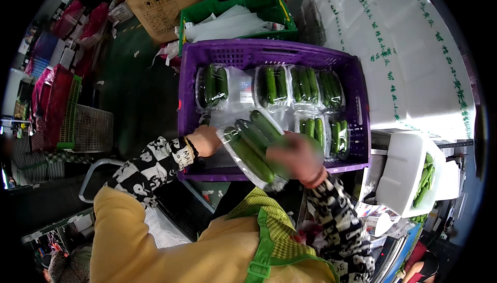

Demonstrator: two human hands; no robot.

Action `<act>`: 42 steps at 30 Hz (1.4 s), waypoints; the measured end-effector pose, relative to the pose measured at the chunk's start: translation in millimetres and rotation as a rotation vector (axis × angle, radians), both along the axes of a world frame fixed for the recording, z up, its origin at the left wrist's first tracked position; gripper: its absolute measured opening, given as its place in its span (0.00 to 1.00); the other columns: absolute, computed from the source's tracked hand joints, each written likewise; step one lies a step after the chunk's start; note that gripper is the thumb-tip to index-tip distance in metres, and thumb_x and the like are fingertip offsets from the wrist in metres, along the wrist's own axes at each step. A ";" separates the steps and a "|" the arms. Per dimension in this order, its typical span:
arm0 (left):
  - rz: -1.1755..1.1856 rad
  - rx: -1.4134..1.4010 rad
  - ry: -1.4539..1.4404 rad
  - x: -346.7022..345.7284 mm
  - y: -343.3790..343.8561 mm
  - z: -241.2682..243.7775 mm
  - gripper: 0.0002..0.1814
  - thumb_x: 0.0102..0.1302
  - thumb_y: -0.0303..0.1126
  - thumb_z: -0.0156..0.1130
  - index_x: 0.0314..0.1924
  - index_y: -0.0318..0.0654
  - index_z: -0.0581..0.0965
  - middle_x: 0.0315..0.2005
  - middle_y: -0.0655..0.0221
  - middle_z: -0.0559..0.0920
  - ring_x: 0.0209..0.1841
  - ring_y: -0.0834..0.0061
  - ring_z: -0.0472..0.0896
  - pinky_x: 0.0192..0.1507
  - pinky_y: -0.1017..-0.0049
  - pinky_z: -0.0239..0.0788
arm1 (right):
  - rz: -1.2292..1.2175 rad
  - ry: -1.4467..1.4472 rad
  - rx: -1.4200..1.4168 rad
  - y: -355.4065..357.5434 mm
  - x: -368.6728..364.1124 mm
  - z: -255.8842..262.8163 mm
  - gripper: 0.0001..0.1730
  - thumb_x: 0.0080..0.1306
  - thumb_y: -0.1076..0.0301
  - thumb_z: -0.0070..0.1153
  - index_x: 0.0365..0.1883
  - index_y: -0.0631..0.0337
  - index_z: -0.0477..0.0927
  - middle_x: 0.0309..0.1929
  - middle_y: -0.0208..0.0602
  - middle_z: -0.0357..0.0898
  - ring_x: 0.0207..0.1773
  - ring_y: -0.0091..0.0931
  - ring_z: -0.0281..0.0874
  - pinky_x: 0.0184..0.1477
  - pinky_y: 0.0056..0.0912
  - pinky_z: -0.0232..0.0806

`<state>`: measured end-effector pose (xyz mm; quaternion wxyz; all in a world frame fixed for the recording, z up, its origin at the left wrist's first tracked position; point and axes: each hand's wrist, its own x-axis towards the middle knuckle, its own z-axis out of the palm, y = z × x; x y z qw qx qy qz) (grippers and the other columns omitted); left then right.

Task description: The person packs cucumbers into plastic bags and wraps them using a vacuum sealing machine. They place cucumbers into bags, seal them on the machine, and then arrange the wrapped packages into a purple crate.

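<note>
A large purple plastic crate (pixel 237 175) lies before me with several plastic-wrapped packs of cucumbers (pixel 306 83) in it. My right hand (pixel 296 157), blurred, holds another wrapped tray of cucumbers (pixel 250 149), tilted over the crate's near side. My left hand (pixel 204 140) is inside the crate's near left part, beside a dark item that looks like a cucumber pack; its fingers are mostly hidden, so its hold cannot be told. One cucumber pack (pixel 212 86) stands at the far left, and a clear plastic sheet with a printed label (pixel 245 93) lies beside it.
Behind the purple crate are a green crate (pixel 287 34) with white sheets and a cardboard box (pixel 167 7). White foam boxes (pixel 392 50) are stacked at the right. An open foam box (pixel 400 174) holds green vegetables. Red and green baskets (pixel 70 108) stand left; a person's arm (pixel 413 269) shows lower right.
</note>
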<state>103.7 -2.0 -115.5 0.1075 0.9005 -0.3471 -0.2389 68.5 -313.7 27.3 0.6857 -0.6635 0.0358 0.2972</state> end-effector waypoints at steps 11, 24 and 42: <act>0.466 -0.317 -0.504 -15.8 -0.6 166.5 0.18 0.63 0.19 0.57 0.53 0.19 0.75 0.51 0.45 0.78 0.56 0.46 0.77 0.62 0.59 0.69 | -0.100 0.233 0.131 68.3 34.4 -64.8 0.33 0.60 0.59 0.75 0.53 0.74 0.74 0.46 0.41 0.84 0.45 0.25 0.83 0.46 0.27 0.78; 0.465 -0.226 -0.199 -25.3 -17.5 135.4 0.14 0.63 0.27 0.65 0.46 0.26 0.77 0.46 0.50 0.80 0.49 0.49 0.79 0.53 0.61 0.73 | -0.095 -0.038 0.025 149.9 -18.0 -156.1 0.31 0.65 0.65 0.67 0.59 0.69 0.65 0.49 0.38 0.77 0.50 0.29 0.76 0.56 0.31 0.69; 0.001 -0.020 -0.422 7.9 -57.4 -1.3 0.23 0.54 0.47 0.67 0.34 0.31 0.79 0.37 0.52 0.80 0.53 0.50 0.76 0.67 0.55 0.61 | 0.124 -0.676 -0.583 96.3 -17.5 -92.8 0.27 0.59 0.59 0.60 0.54 0.62 0.74 0.49 0.46 0.79 0.50 0.41 0.80 0.54 0.44 0.71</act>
